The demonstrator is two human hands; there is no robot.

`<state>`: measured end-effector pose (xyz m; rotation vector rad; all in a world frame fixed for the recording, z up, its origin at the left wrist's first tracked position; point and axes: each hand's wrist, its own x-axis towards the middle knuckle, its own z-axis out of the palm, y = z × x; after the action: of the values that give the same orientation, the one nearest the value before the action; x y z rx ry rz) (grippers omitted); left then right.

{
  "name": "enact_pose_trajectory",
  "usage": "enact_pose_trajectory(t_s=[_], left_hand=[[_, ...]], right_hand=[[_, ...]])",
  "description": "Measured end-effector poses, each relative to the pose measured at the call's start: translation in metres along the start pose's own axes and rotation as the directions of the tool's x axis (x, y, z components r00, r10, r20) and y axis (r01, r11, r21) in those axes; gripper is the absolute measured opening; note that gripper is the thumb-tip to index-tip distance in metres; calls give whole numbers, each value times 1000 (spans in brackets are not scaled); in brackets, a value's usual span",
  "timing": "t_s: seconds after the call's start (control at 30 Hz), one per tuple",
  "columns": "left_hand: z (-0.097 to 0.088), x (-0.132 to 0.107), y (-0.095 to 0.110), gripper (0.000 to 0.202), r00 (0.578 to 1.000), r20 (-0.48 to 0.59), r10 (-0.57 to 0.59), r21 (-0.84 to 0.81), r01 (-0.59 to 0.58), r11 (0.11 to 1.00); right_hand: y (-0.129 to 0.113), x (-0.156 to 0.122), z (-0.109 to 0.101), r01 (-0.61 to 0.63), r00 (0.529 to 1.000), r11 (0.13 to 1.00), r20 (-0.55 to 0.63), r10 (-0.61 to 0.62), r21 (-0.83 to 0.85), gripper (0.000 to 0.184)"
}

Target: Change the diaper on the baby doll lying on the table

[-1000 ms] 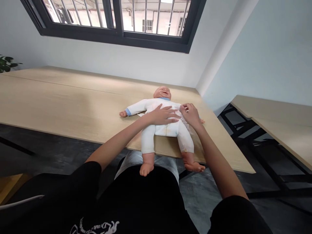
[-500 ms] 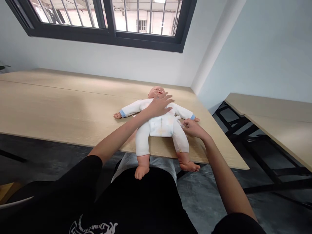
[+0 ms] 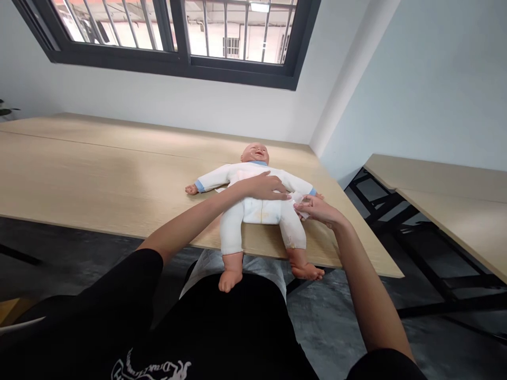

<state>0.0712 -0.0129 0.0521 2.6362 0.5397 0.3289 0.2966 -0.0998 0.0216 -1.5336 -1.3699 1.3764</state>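
A baby doll [image 3: 233, 227] in a white suit with blue cuffs and collar lies on its back, its feet past the table's near edge. Around its hips is a white diaper [image 3: 261, 211]. My left hand [image 3: 266, 186] lies across the doll's belly and the diaper's upper front, fingers stretched to the right. Its fingertips reach the diaper's right side, close to my other hand. With thumb and fingers closed, my right hand [image 3: 319, 209] pinches the diaper's side flap beside the doll's hip. Part of that flap is hidden by the fingers.
The doll rests on a light wooden table [image 3: 99, 174] against a wall with a barred window [image 3: 237, 66]. To the right, past a gap, stands another wooden table [image 3: 447, 195] with black legs [image 3: 412, 258]. A plant [image 3: 6, 110] shows at the far left.
My left hand has moved down from the doll's chest to the diaper's upper front, uncovering the face and collar. My right hand has shifted slightly, and more of the side flap shows between my hands.
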Motion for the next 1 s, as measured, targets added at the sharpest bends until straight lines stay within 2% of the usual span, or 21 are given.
enact_pose_trajectory(t_s=[0.17, 0.33, 0.43, 0.53, 0.63, 0.77, 0.87, 0.97, 1.0], left_hand=[[-4, 4, -11, 31, 997, -36, -70, 49, 72, 996], [-3, 10, -20, 26, 994, -54, -99, 31, 100, 994], [-2, 14, -25, 28, 991, -80, -109, 2, 109, 994], [0, 19, -31, 27, 989, -87, -117, 0, 118, 993], [1, 24, -38, 23, 982, -144, -122, -157, 99, 983], [0, 26, -42, 24, 954, -232, -192, -500, 52, 865], [-3, 24, -39, 21, 934, -209, -291, -690, 70, 721], [-3, 21, -35, 17, 919, -160, -362, -802, 93, 590], [-2, 20, -34, 19, 912, -165, -375, -813, 89, 576]], right_hand=[[7, 7, -13, 98, 967, 995, -239, -93, 10, 45], [4, 10, -16, 249, 900, 968, -368, -233, -1, 65], [-11, 11, -10, 351, 867, 936, -382, -319, 16, 66], [-34, 13, 5, 384, 864, 923, -350, -361, -3, 64], [-55, 17, 24, 400, 869, 916, -301, -393, -42, 57], [-76, 21, 50, 350, 889, 925, -259, -378, -146, 42], [-85, 20, 67, 268, 902, 938, -284, -325, -221, 40], [-88, 19, 80, 251, 875, 903, -319, -366, -349, 44], [-88, 19, 84, 252, 864, 875, -312, -396, -414, 46]])
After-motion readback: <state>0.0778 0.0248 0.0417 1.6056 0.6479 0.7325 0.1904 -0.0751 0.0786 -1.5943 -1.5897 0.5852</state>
